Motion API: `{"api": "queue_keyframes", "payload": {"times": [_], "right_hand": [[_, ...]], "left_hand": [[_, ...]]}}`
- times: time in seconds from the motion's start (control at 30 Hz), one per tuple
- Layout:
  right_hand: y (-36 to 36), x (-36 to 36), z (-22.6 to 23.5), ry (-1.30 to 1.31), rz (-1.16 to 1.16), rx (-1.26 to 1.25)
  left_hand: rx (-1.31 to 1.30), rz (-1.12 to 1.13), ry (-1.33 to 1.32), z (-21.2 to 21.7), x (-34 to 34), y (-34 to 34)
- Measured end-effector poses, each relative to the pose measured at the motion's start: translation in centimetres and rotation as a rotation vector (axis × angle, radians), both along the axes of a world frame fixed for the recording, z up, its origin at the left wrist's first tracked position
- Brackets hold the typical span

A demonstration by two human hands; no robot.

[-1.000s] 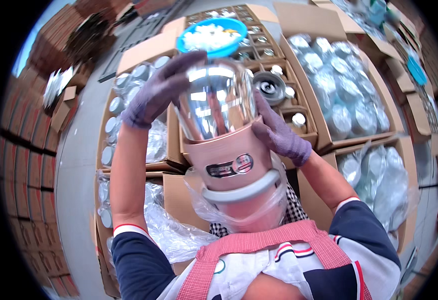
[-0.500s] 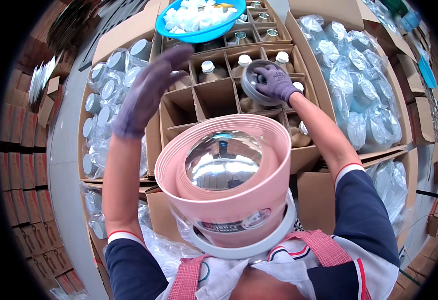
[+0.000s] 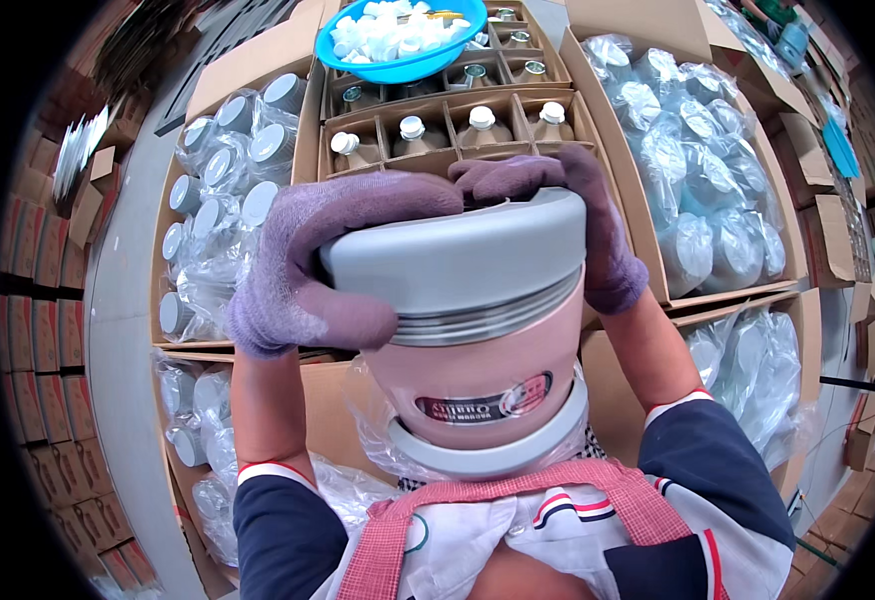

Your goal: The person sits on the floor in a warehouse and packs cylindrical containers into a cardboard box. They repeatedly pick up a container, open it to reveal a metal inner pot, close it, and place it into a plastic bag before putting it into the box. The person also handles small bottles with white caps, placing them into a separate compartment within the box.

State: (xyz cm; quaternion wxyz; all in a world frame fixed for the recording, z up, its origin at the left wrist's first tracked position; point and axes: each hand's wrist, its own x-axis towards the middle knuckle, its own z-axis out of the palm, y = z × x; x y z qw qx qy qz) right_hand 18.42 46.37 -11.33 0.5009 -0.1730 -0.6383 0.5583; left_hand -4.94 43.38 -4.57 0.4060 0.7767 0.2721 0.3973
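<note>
A pink flask body [image 3: 478, 365] with a dark label and a grey base ring [image 3: 498, 440] stands close in front of my chest. On its upper end sits a grey collar [image 3: 458, 245], slightly tilted, with the body's screw threads showing beneath its rim. My left hand [image 3: 328, 250], in a purple knit glove, grips the collar's left side, thumb in front and fingers over the top. My gloved right hand [image 3: 583, 205] holds the right side and far edge of the collar. The collar's upper opening is mostly hidden by my fingers.
Beyond the flask, a divided carton [image 3: 593, 130] holds bottles with white caps [image 3: 483, 118]. A blue basin [image 3: 403, 70] of small white parts rests on the carton behind. Cartons of plastic-wrapped grey-lidded containers [image 3: 220, 165] and clear-wrapped pieces [image 3: 703, 170] flank it left and right.
The grey collar has moved from over the carton onto the pink flask body, covering its shiny metal inside. My left hand has come down from the air and taken hold of the collar too.
</note>
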Motion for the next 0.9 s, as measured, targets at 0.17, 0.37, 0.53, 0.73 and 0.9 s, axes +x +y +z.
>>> {"api": "queue_keyframes", "payload": {"times": [0.17, 0.37, 0.53, 0.73, 0.9], "right_hand": [[-3.6, 0.1, 3.4, -0.074, -0.204, 0.233], [-4.4, 0.7, -0.5, 0.033, -0.077, 0.165], [-3.3, 1.3, -6.4, 0.228, 0.064, -0.104], [-3.6, -0.6, -6.8, 0.435, 0.131, -0.526], [-7.0, 0.1, 3.0, -0.179, -0.206, 0.311]], "left_hand": [[0.157, -0.034, 0.071, 0.5, -0.2, -1.8], [0.326, 0.08, 0.154, -1.1, 1.6, -5.0], [0.383, 0.223, 0.332, -0.8, 4.5, -6.7], [0.363, 0.303, 0.558, 0.1, 5.7, -7.1], [0.193, 0.255, 0.276, -4.5, -4.2, -4.9]]}}
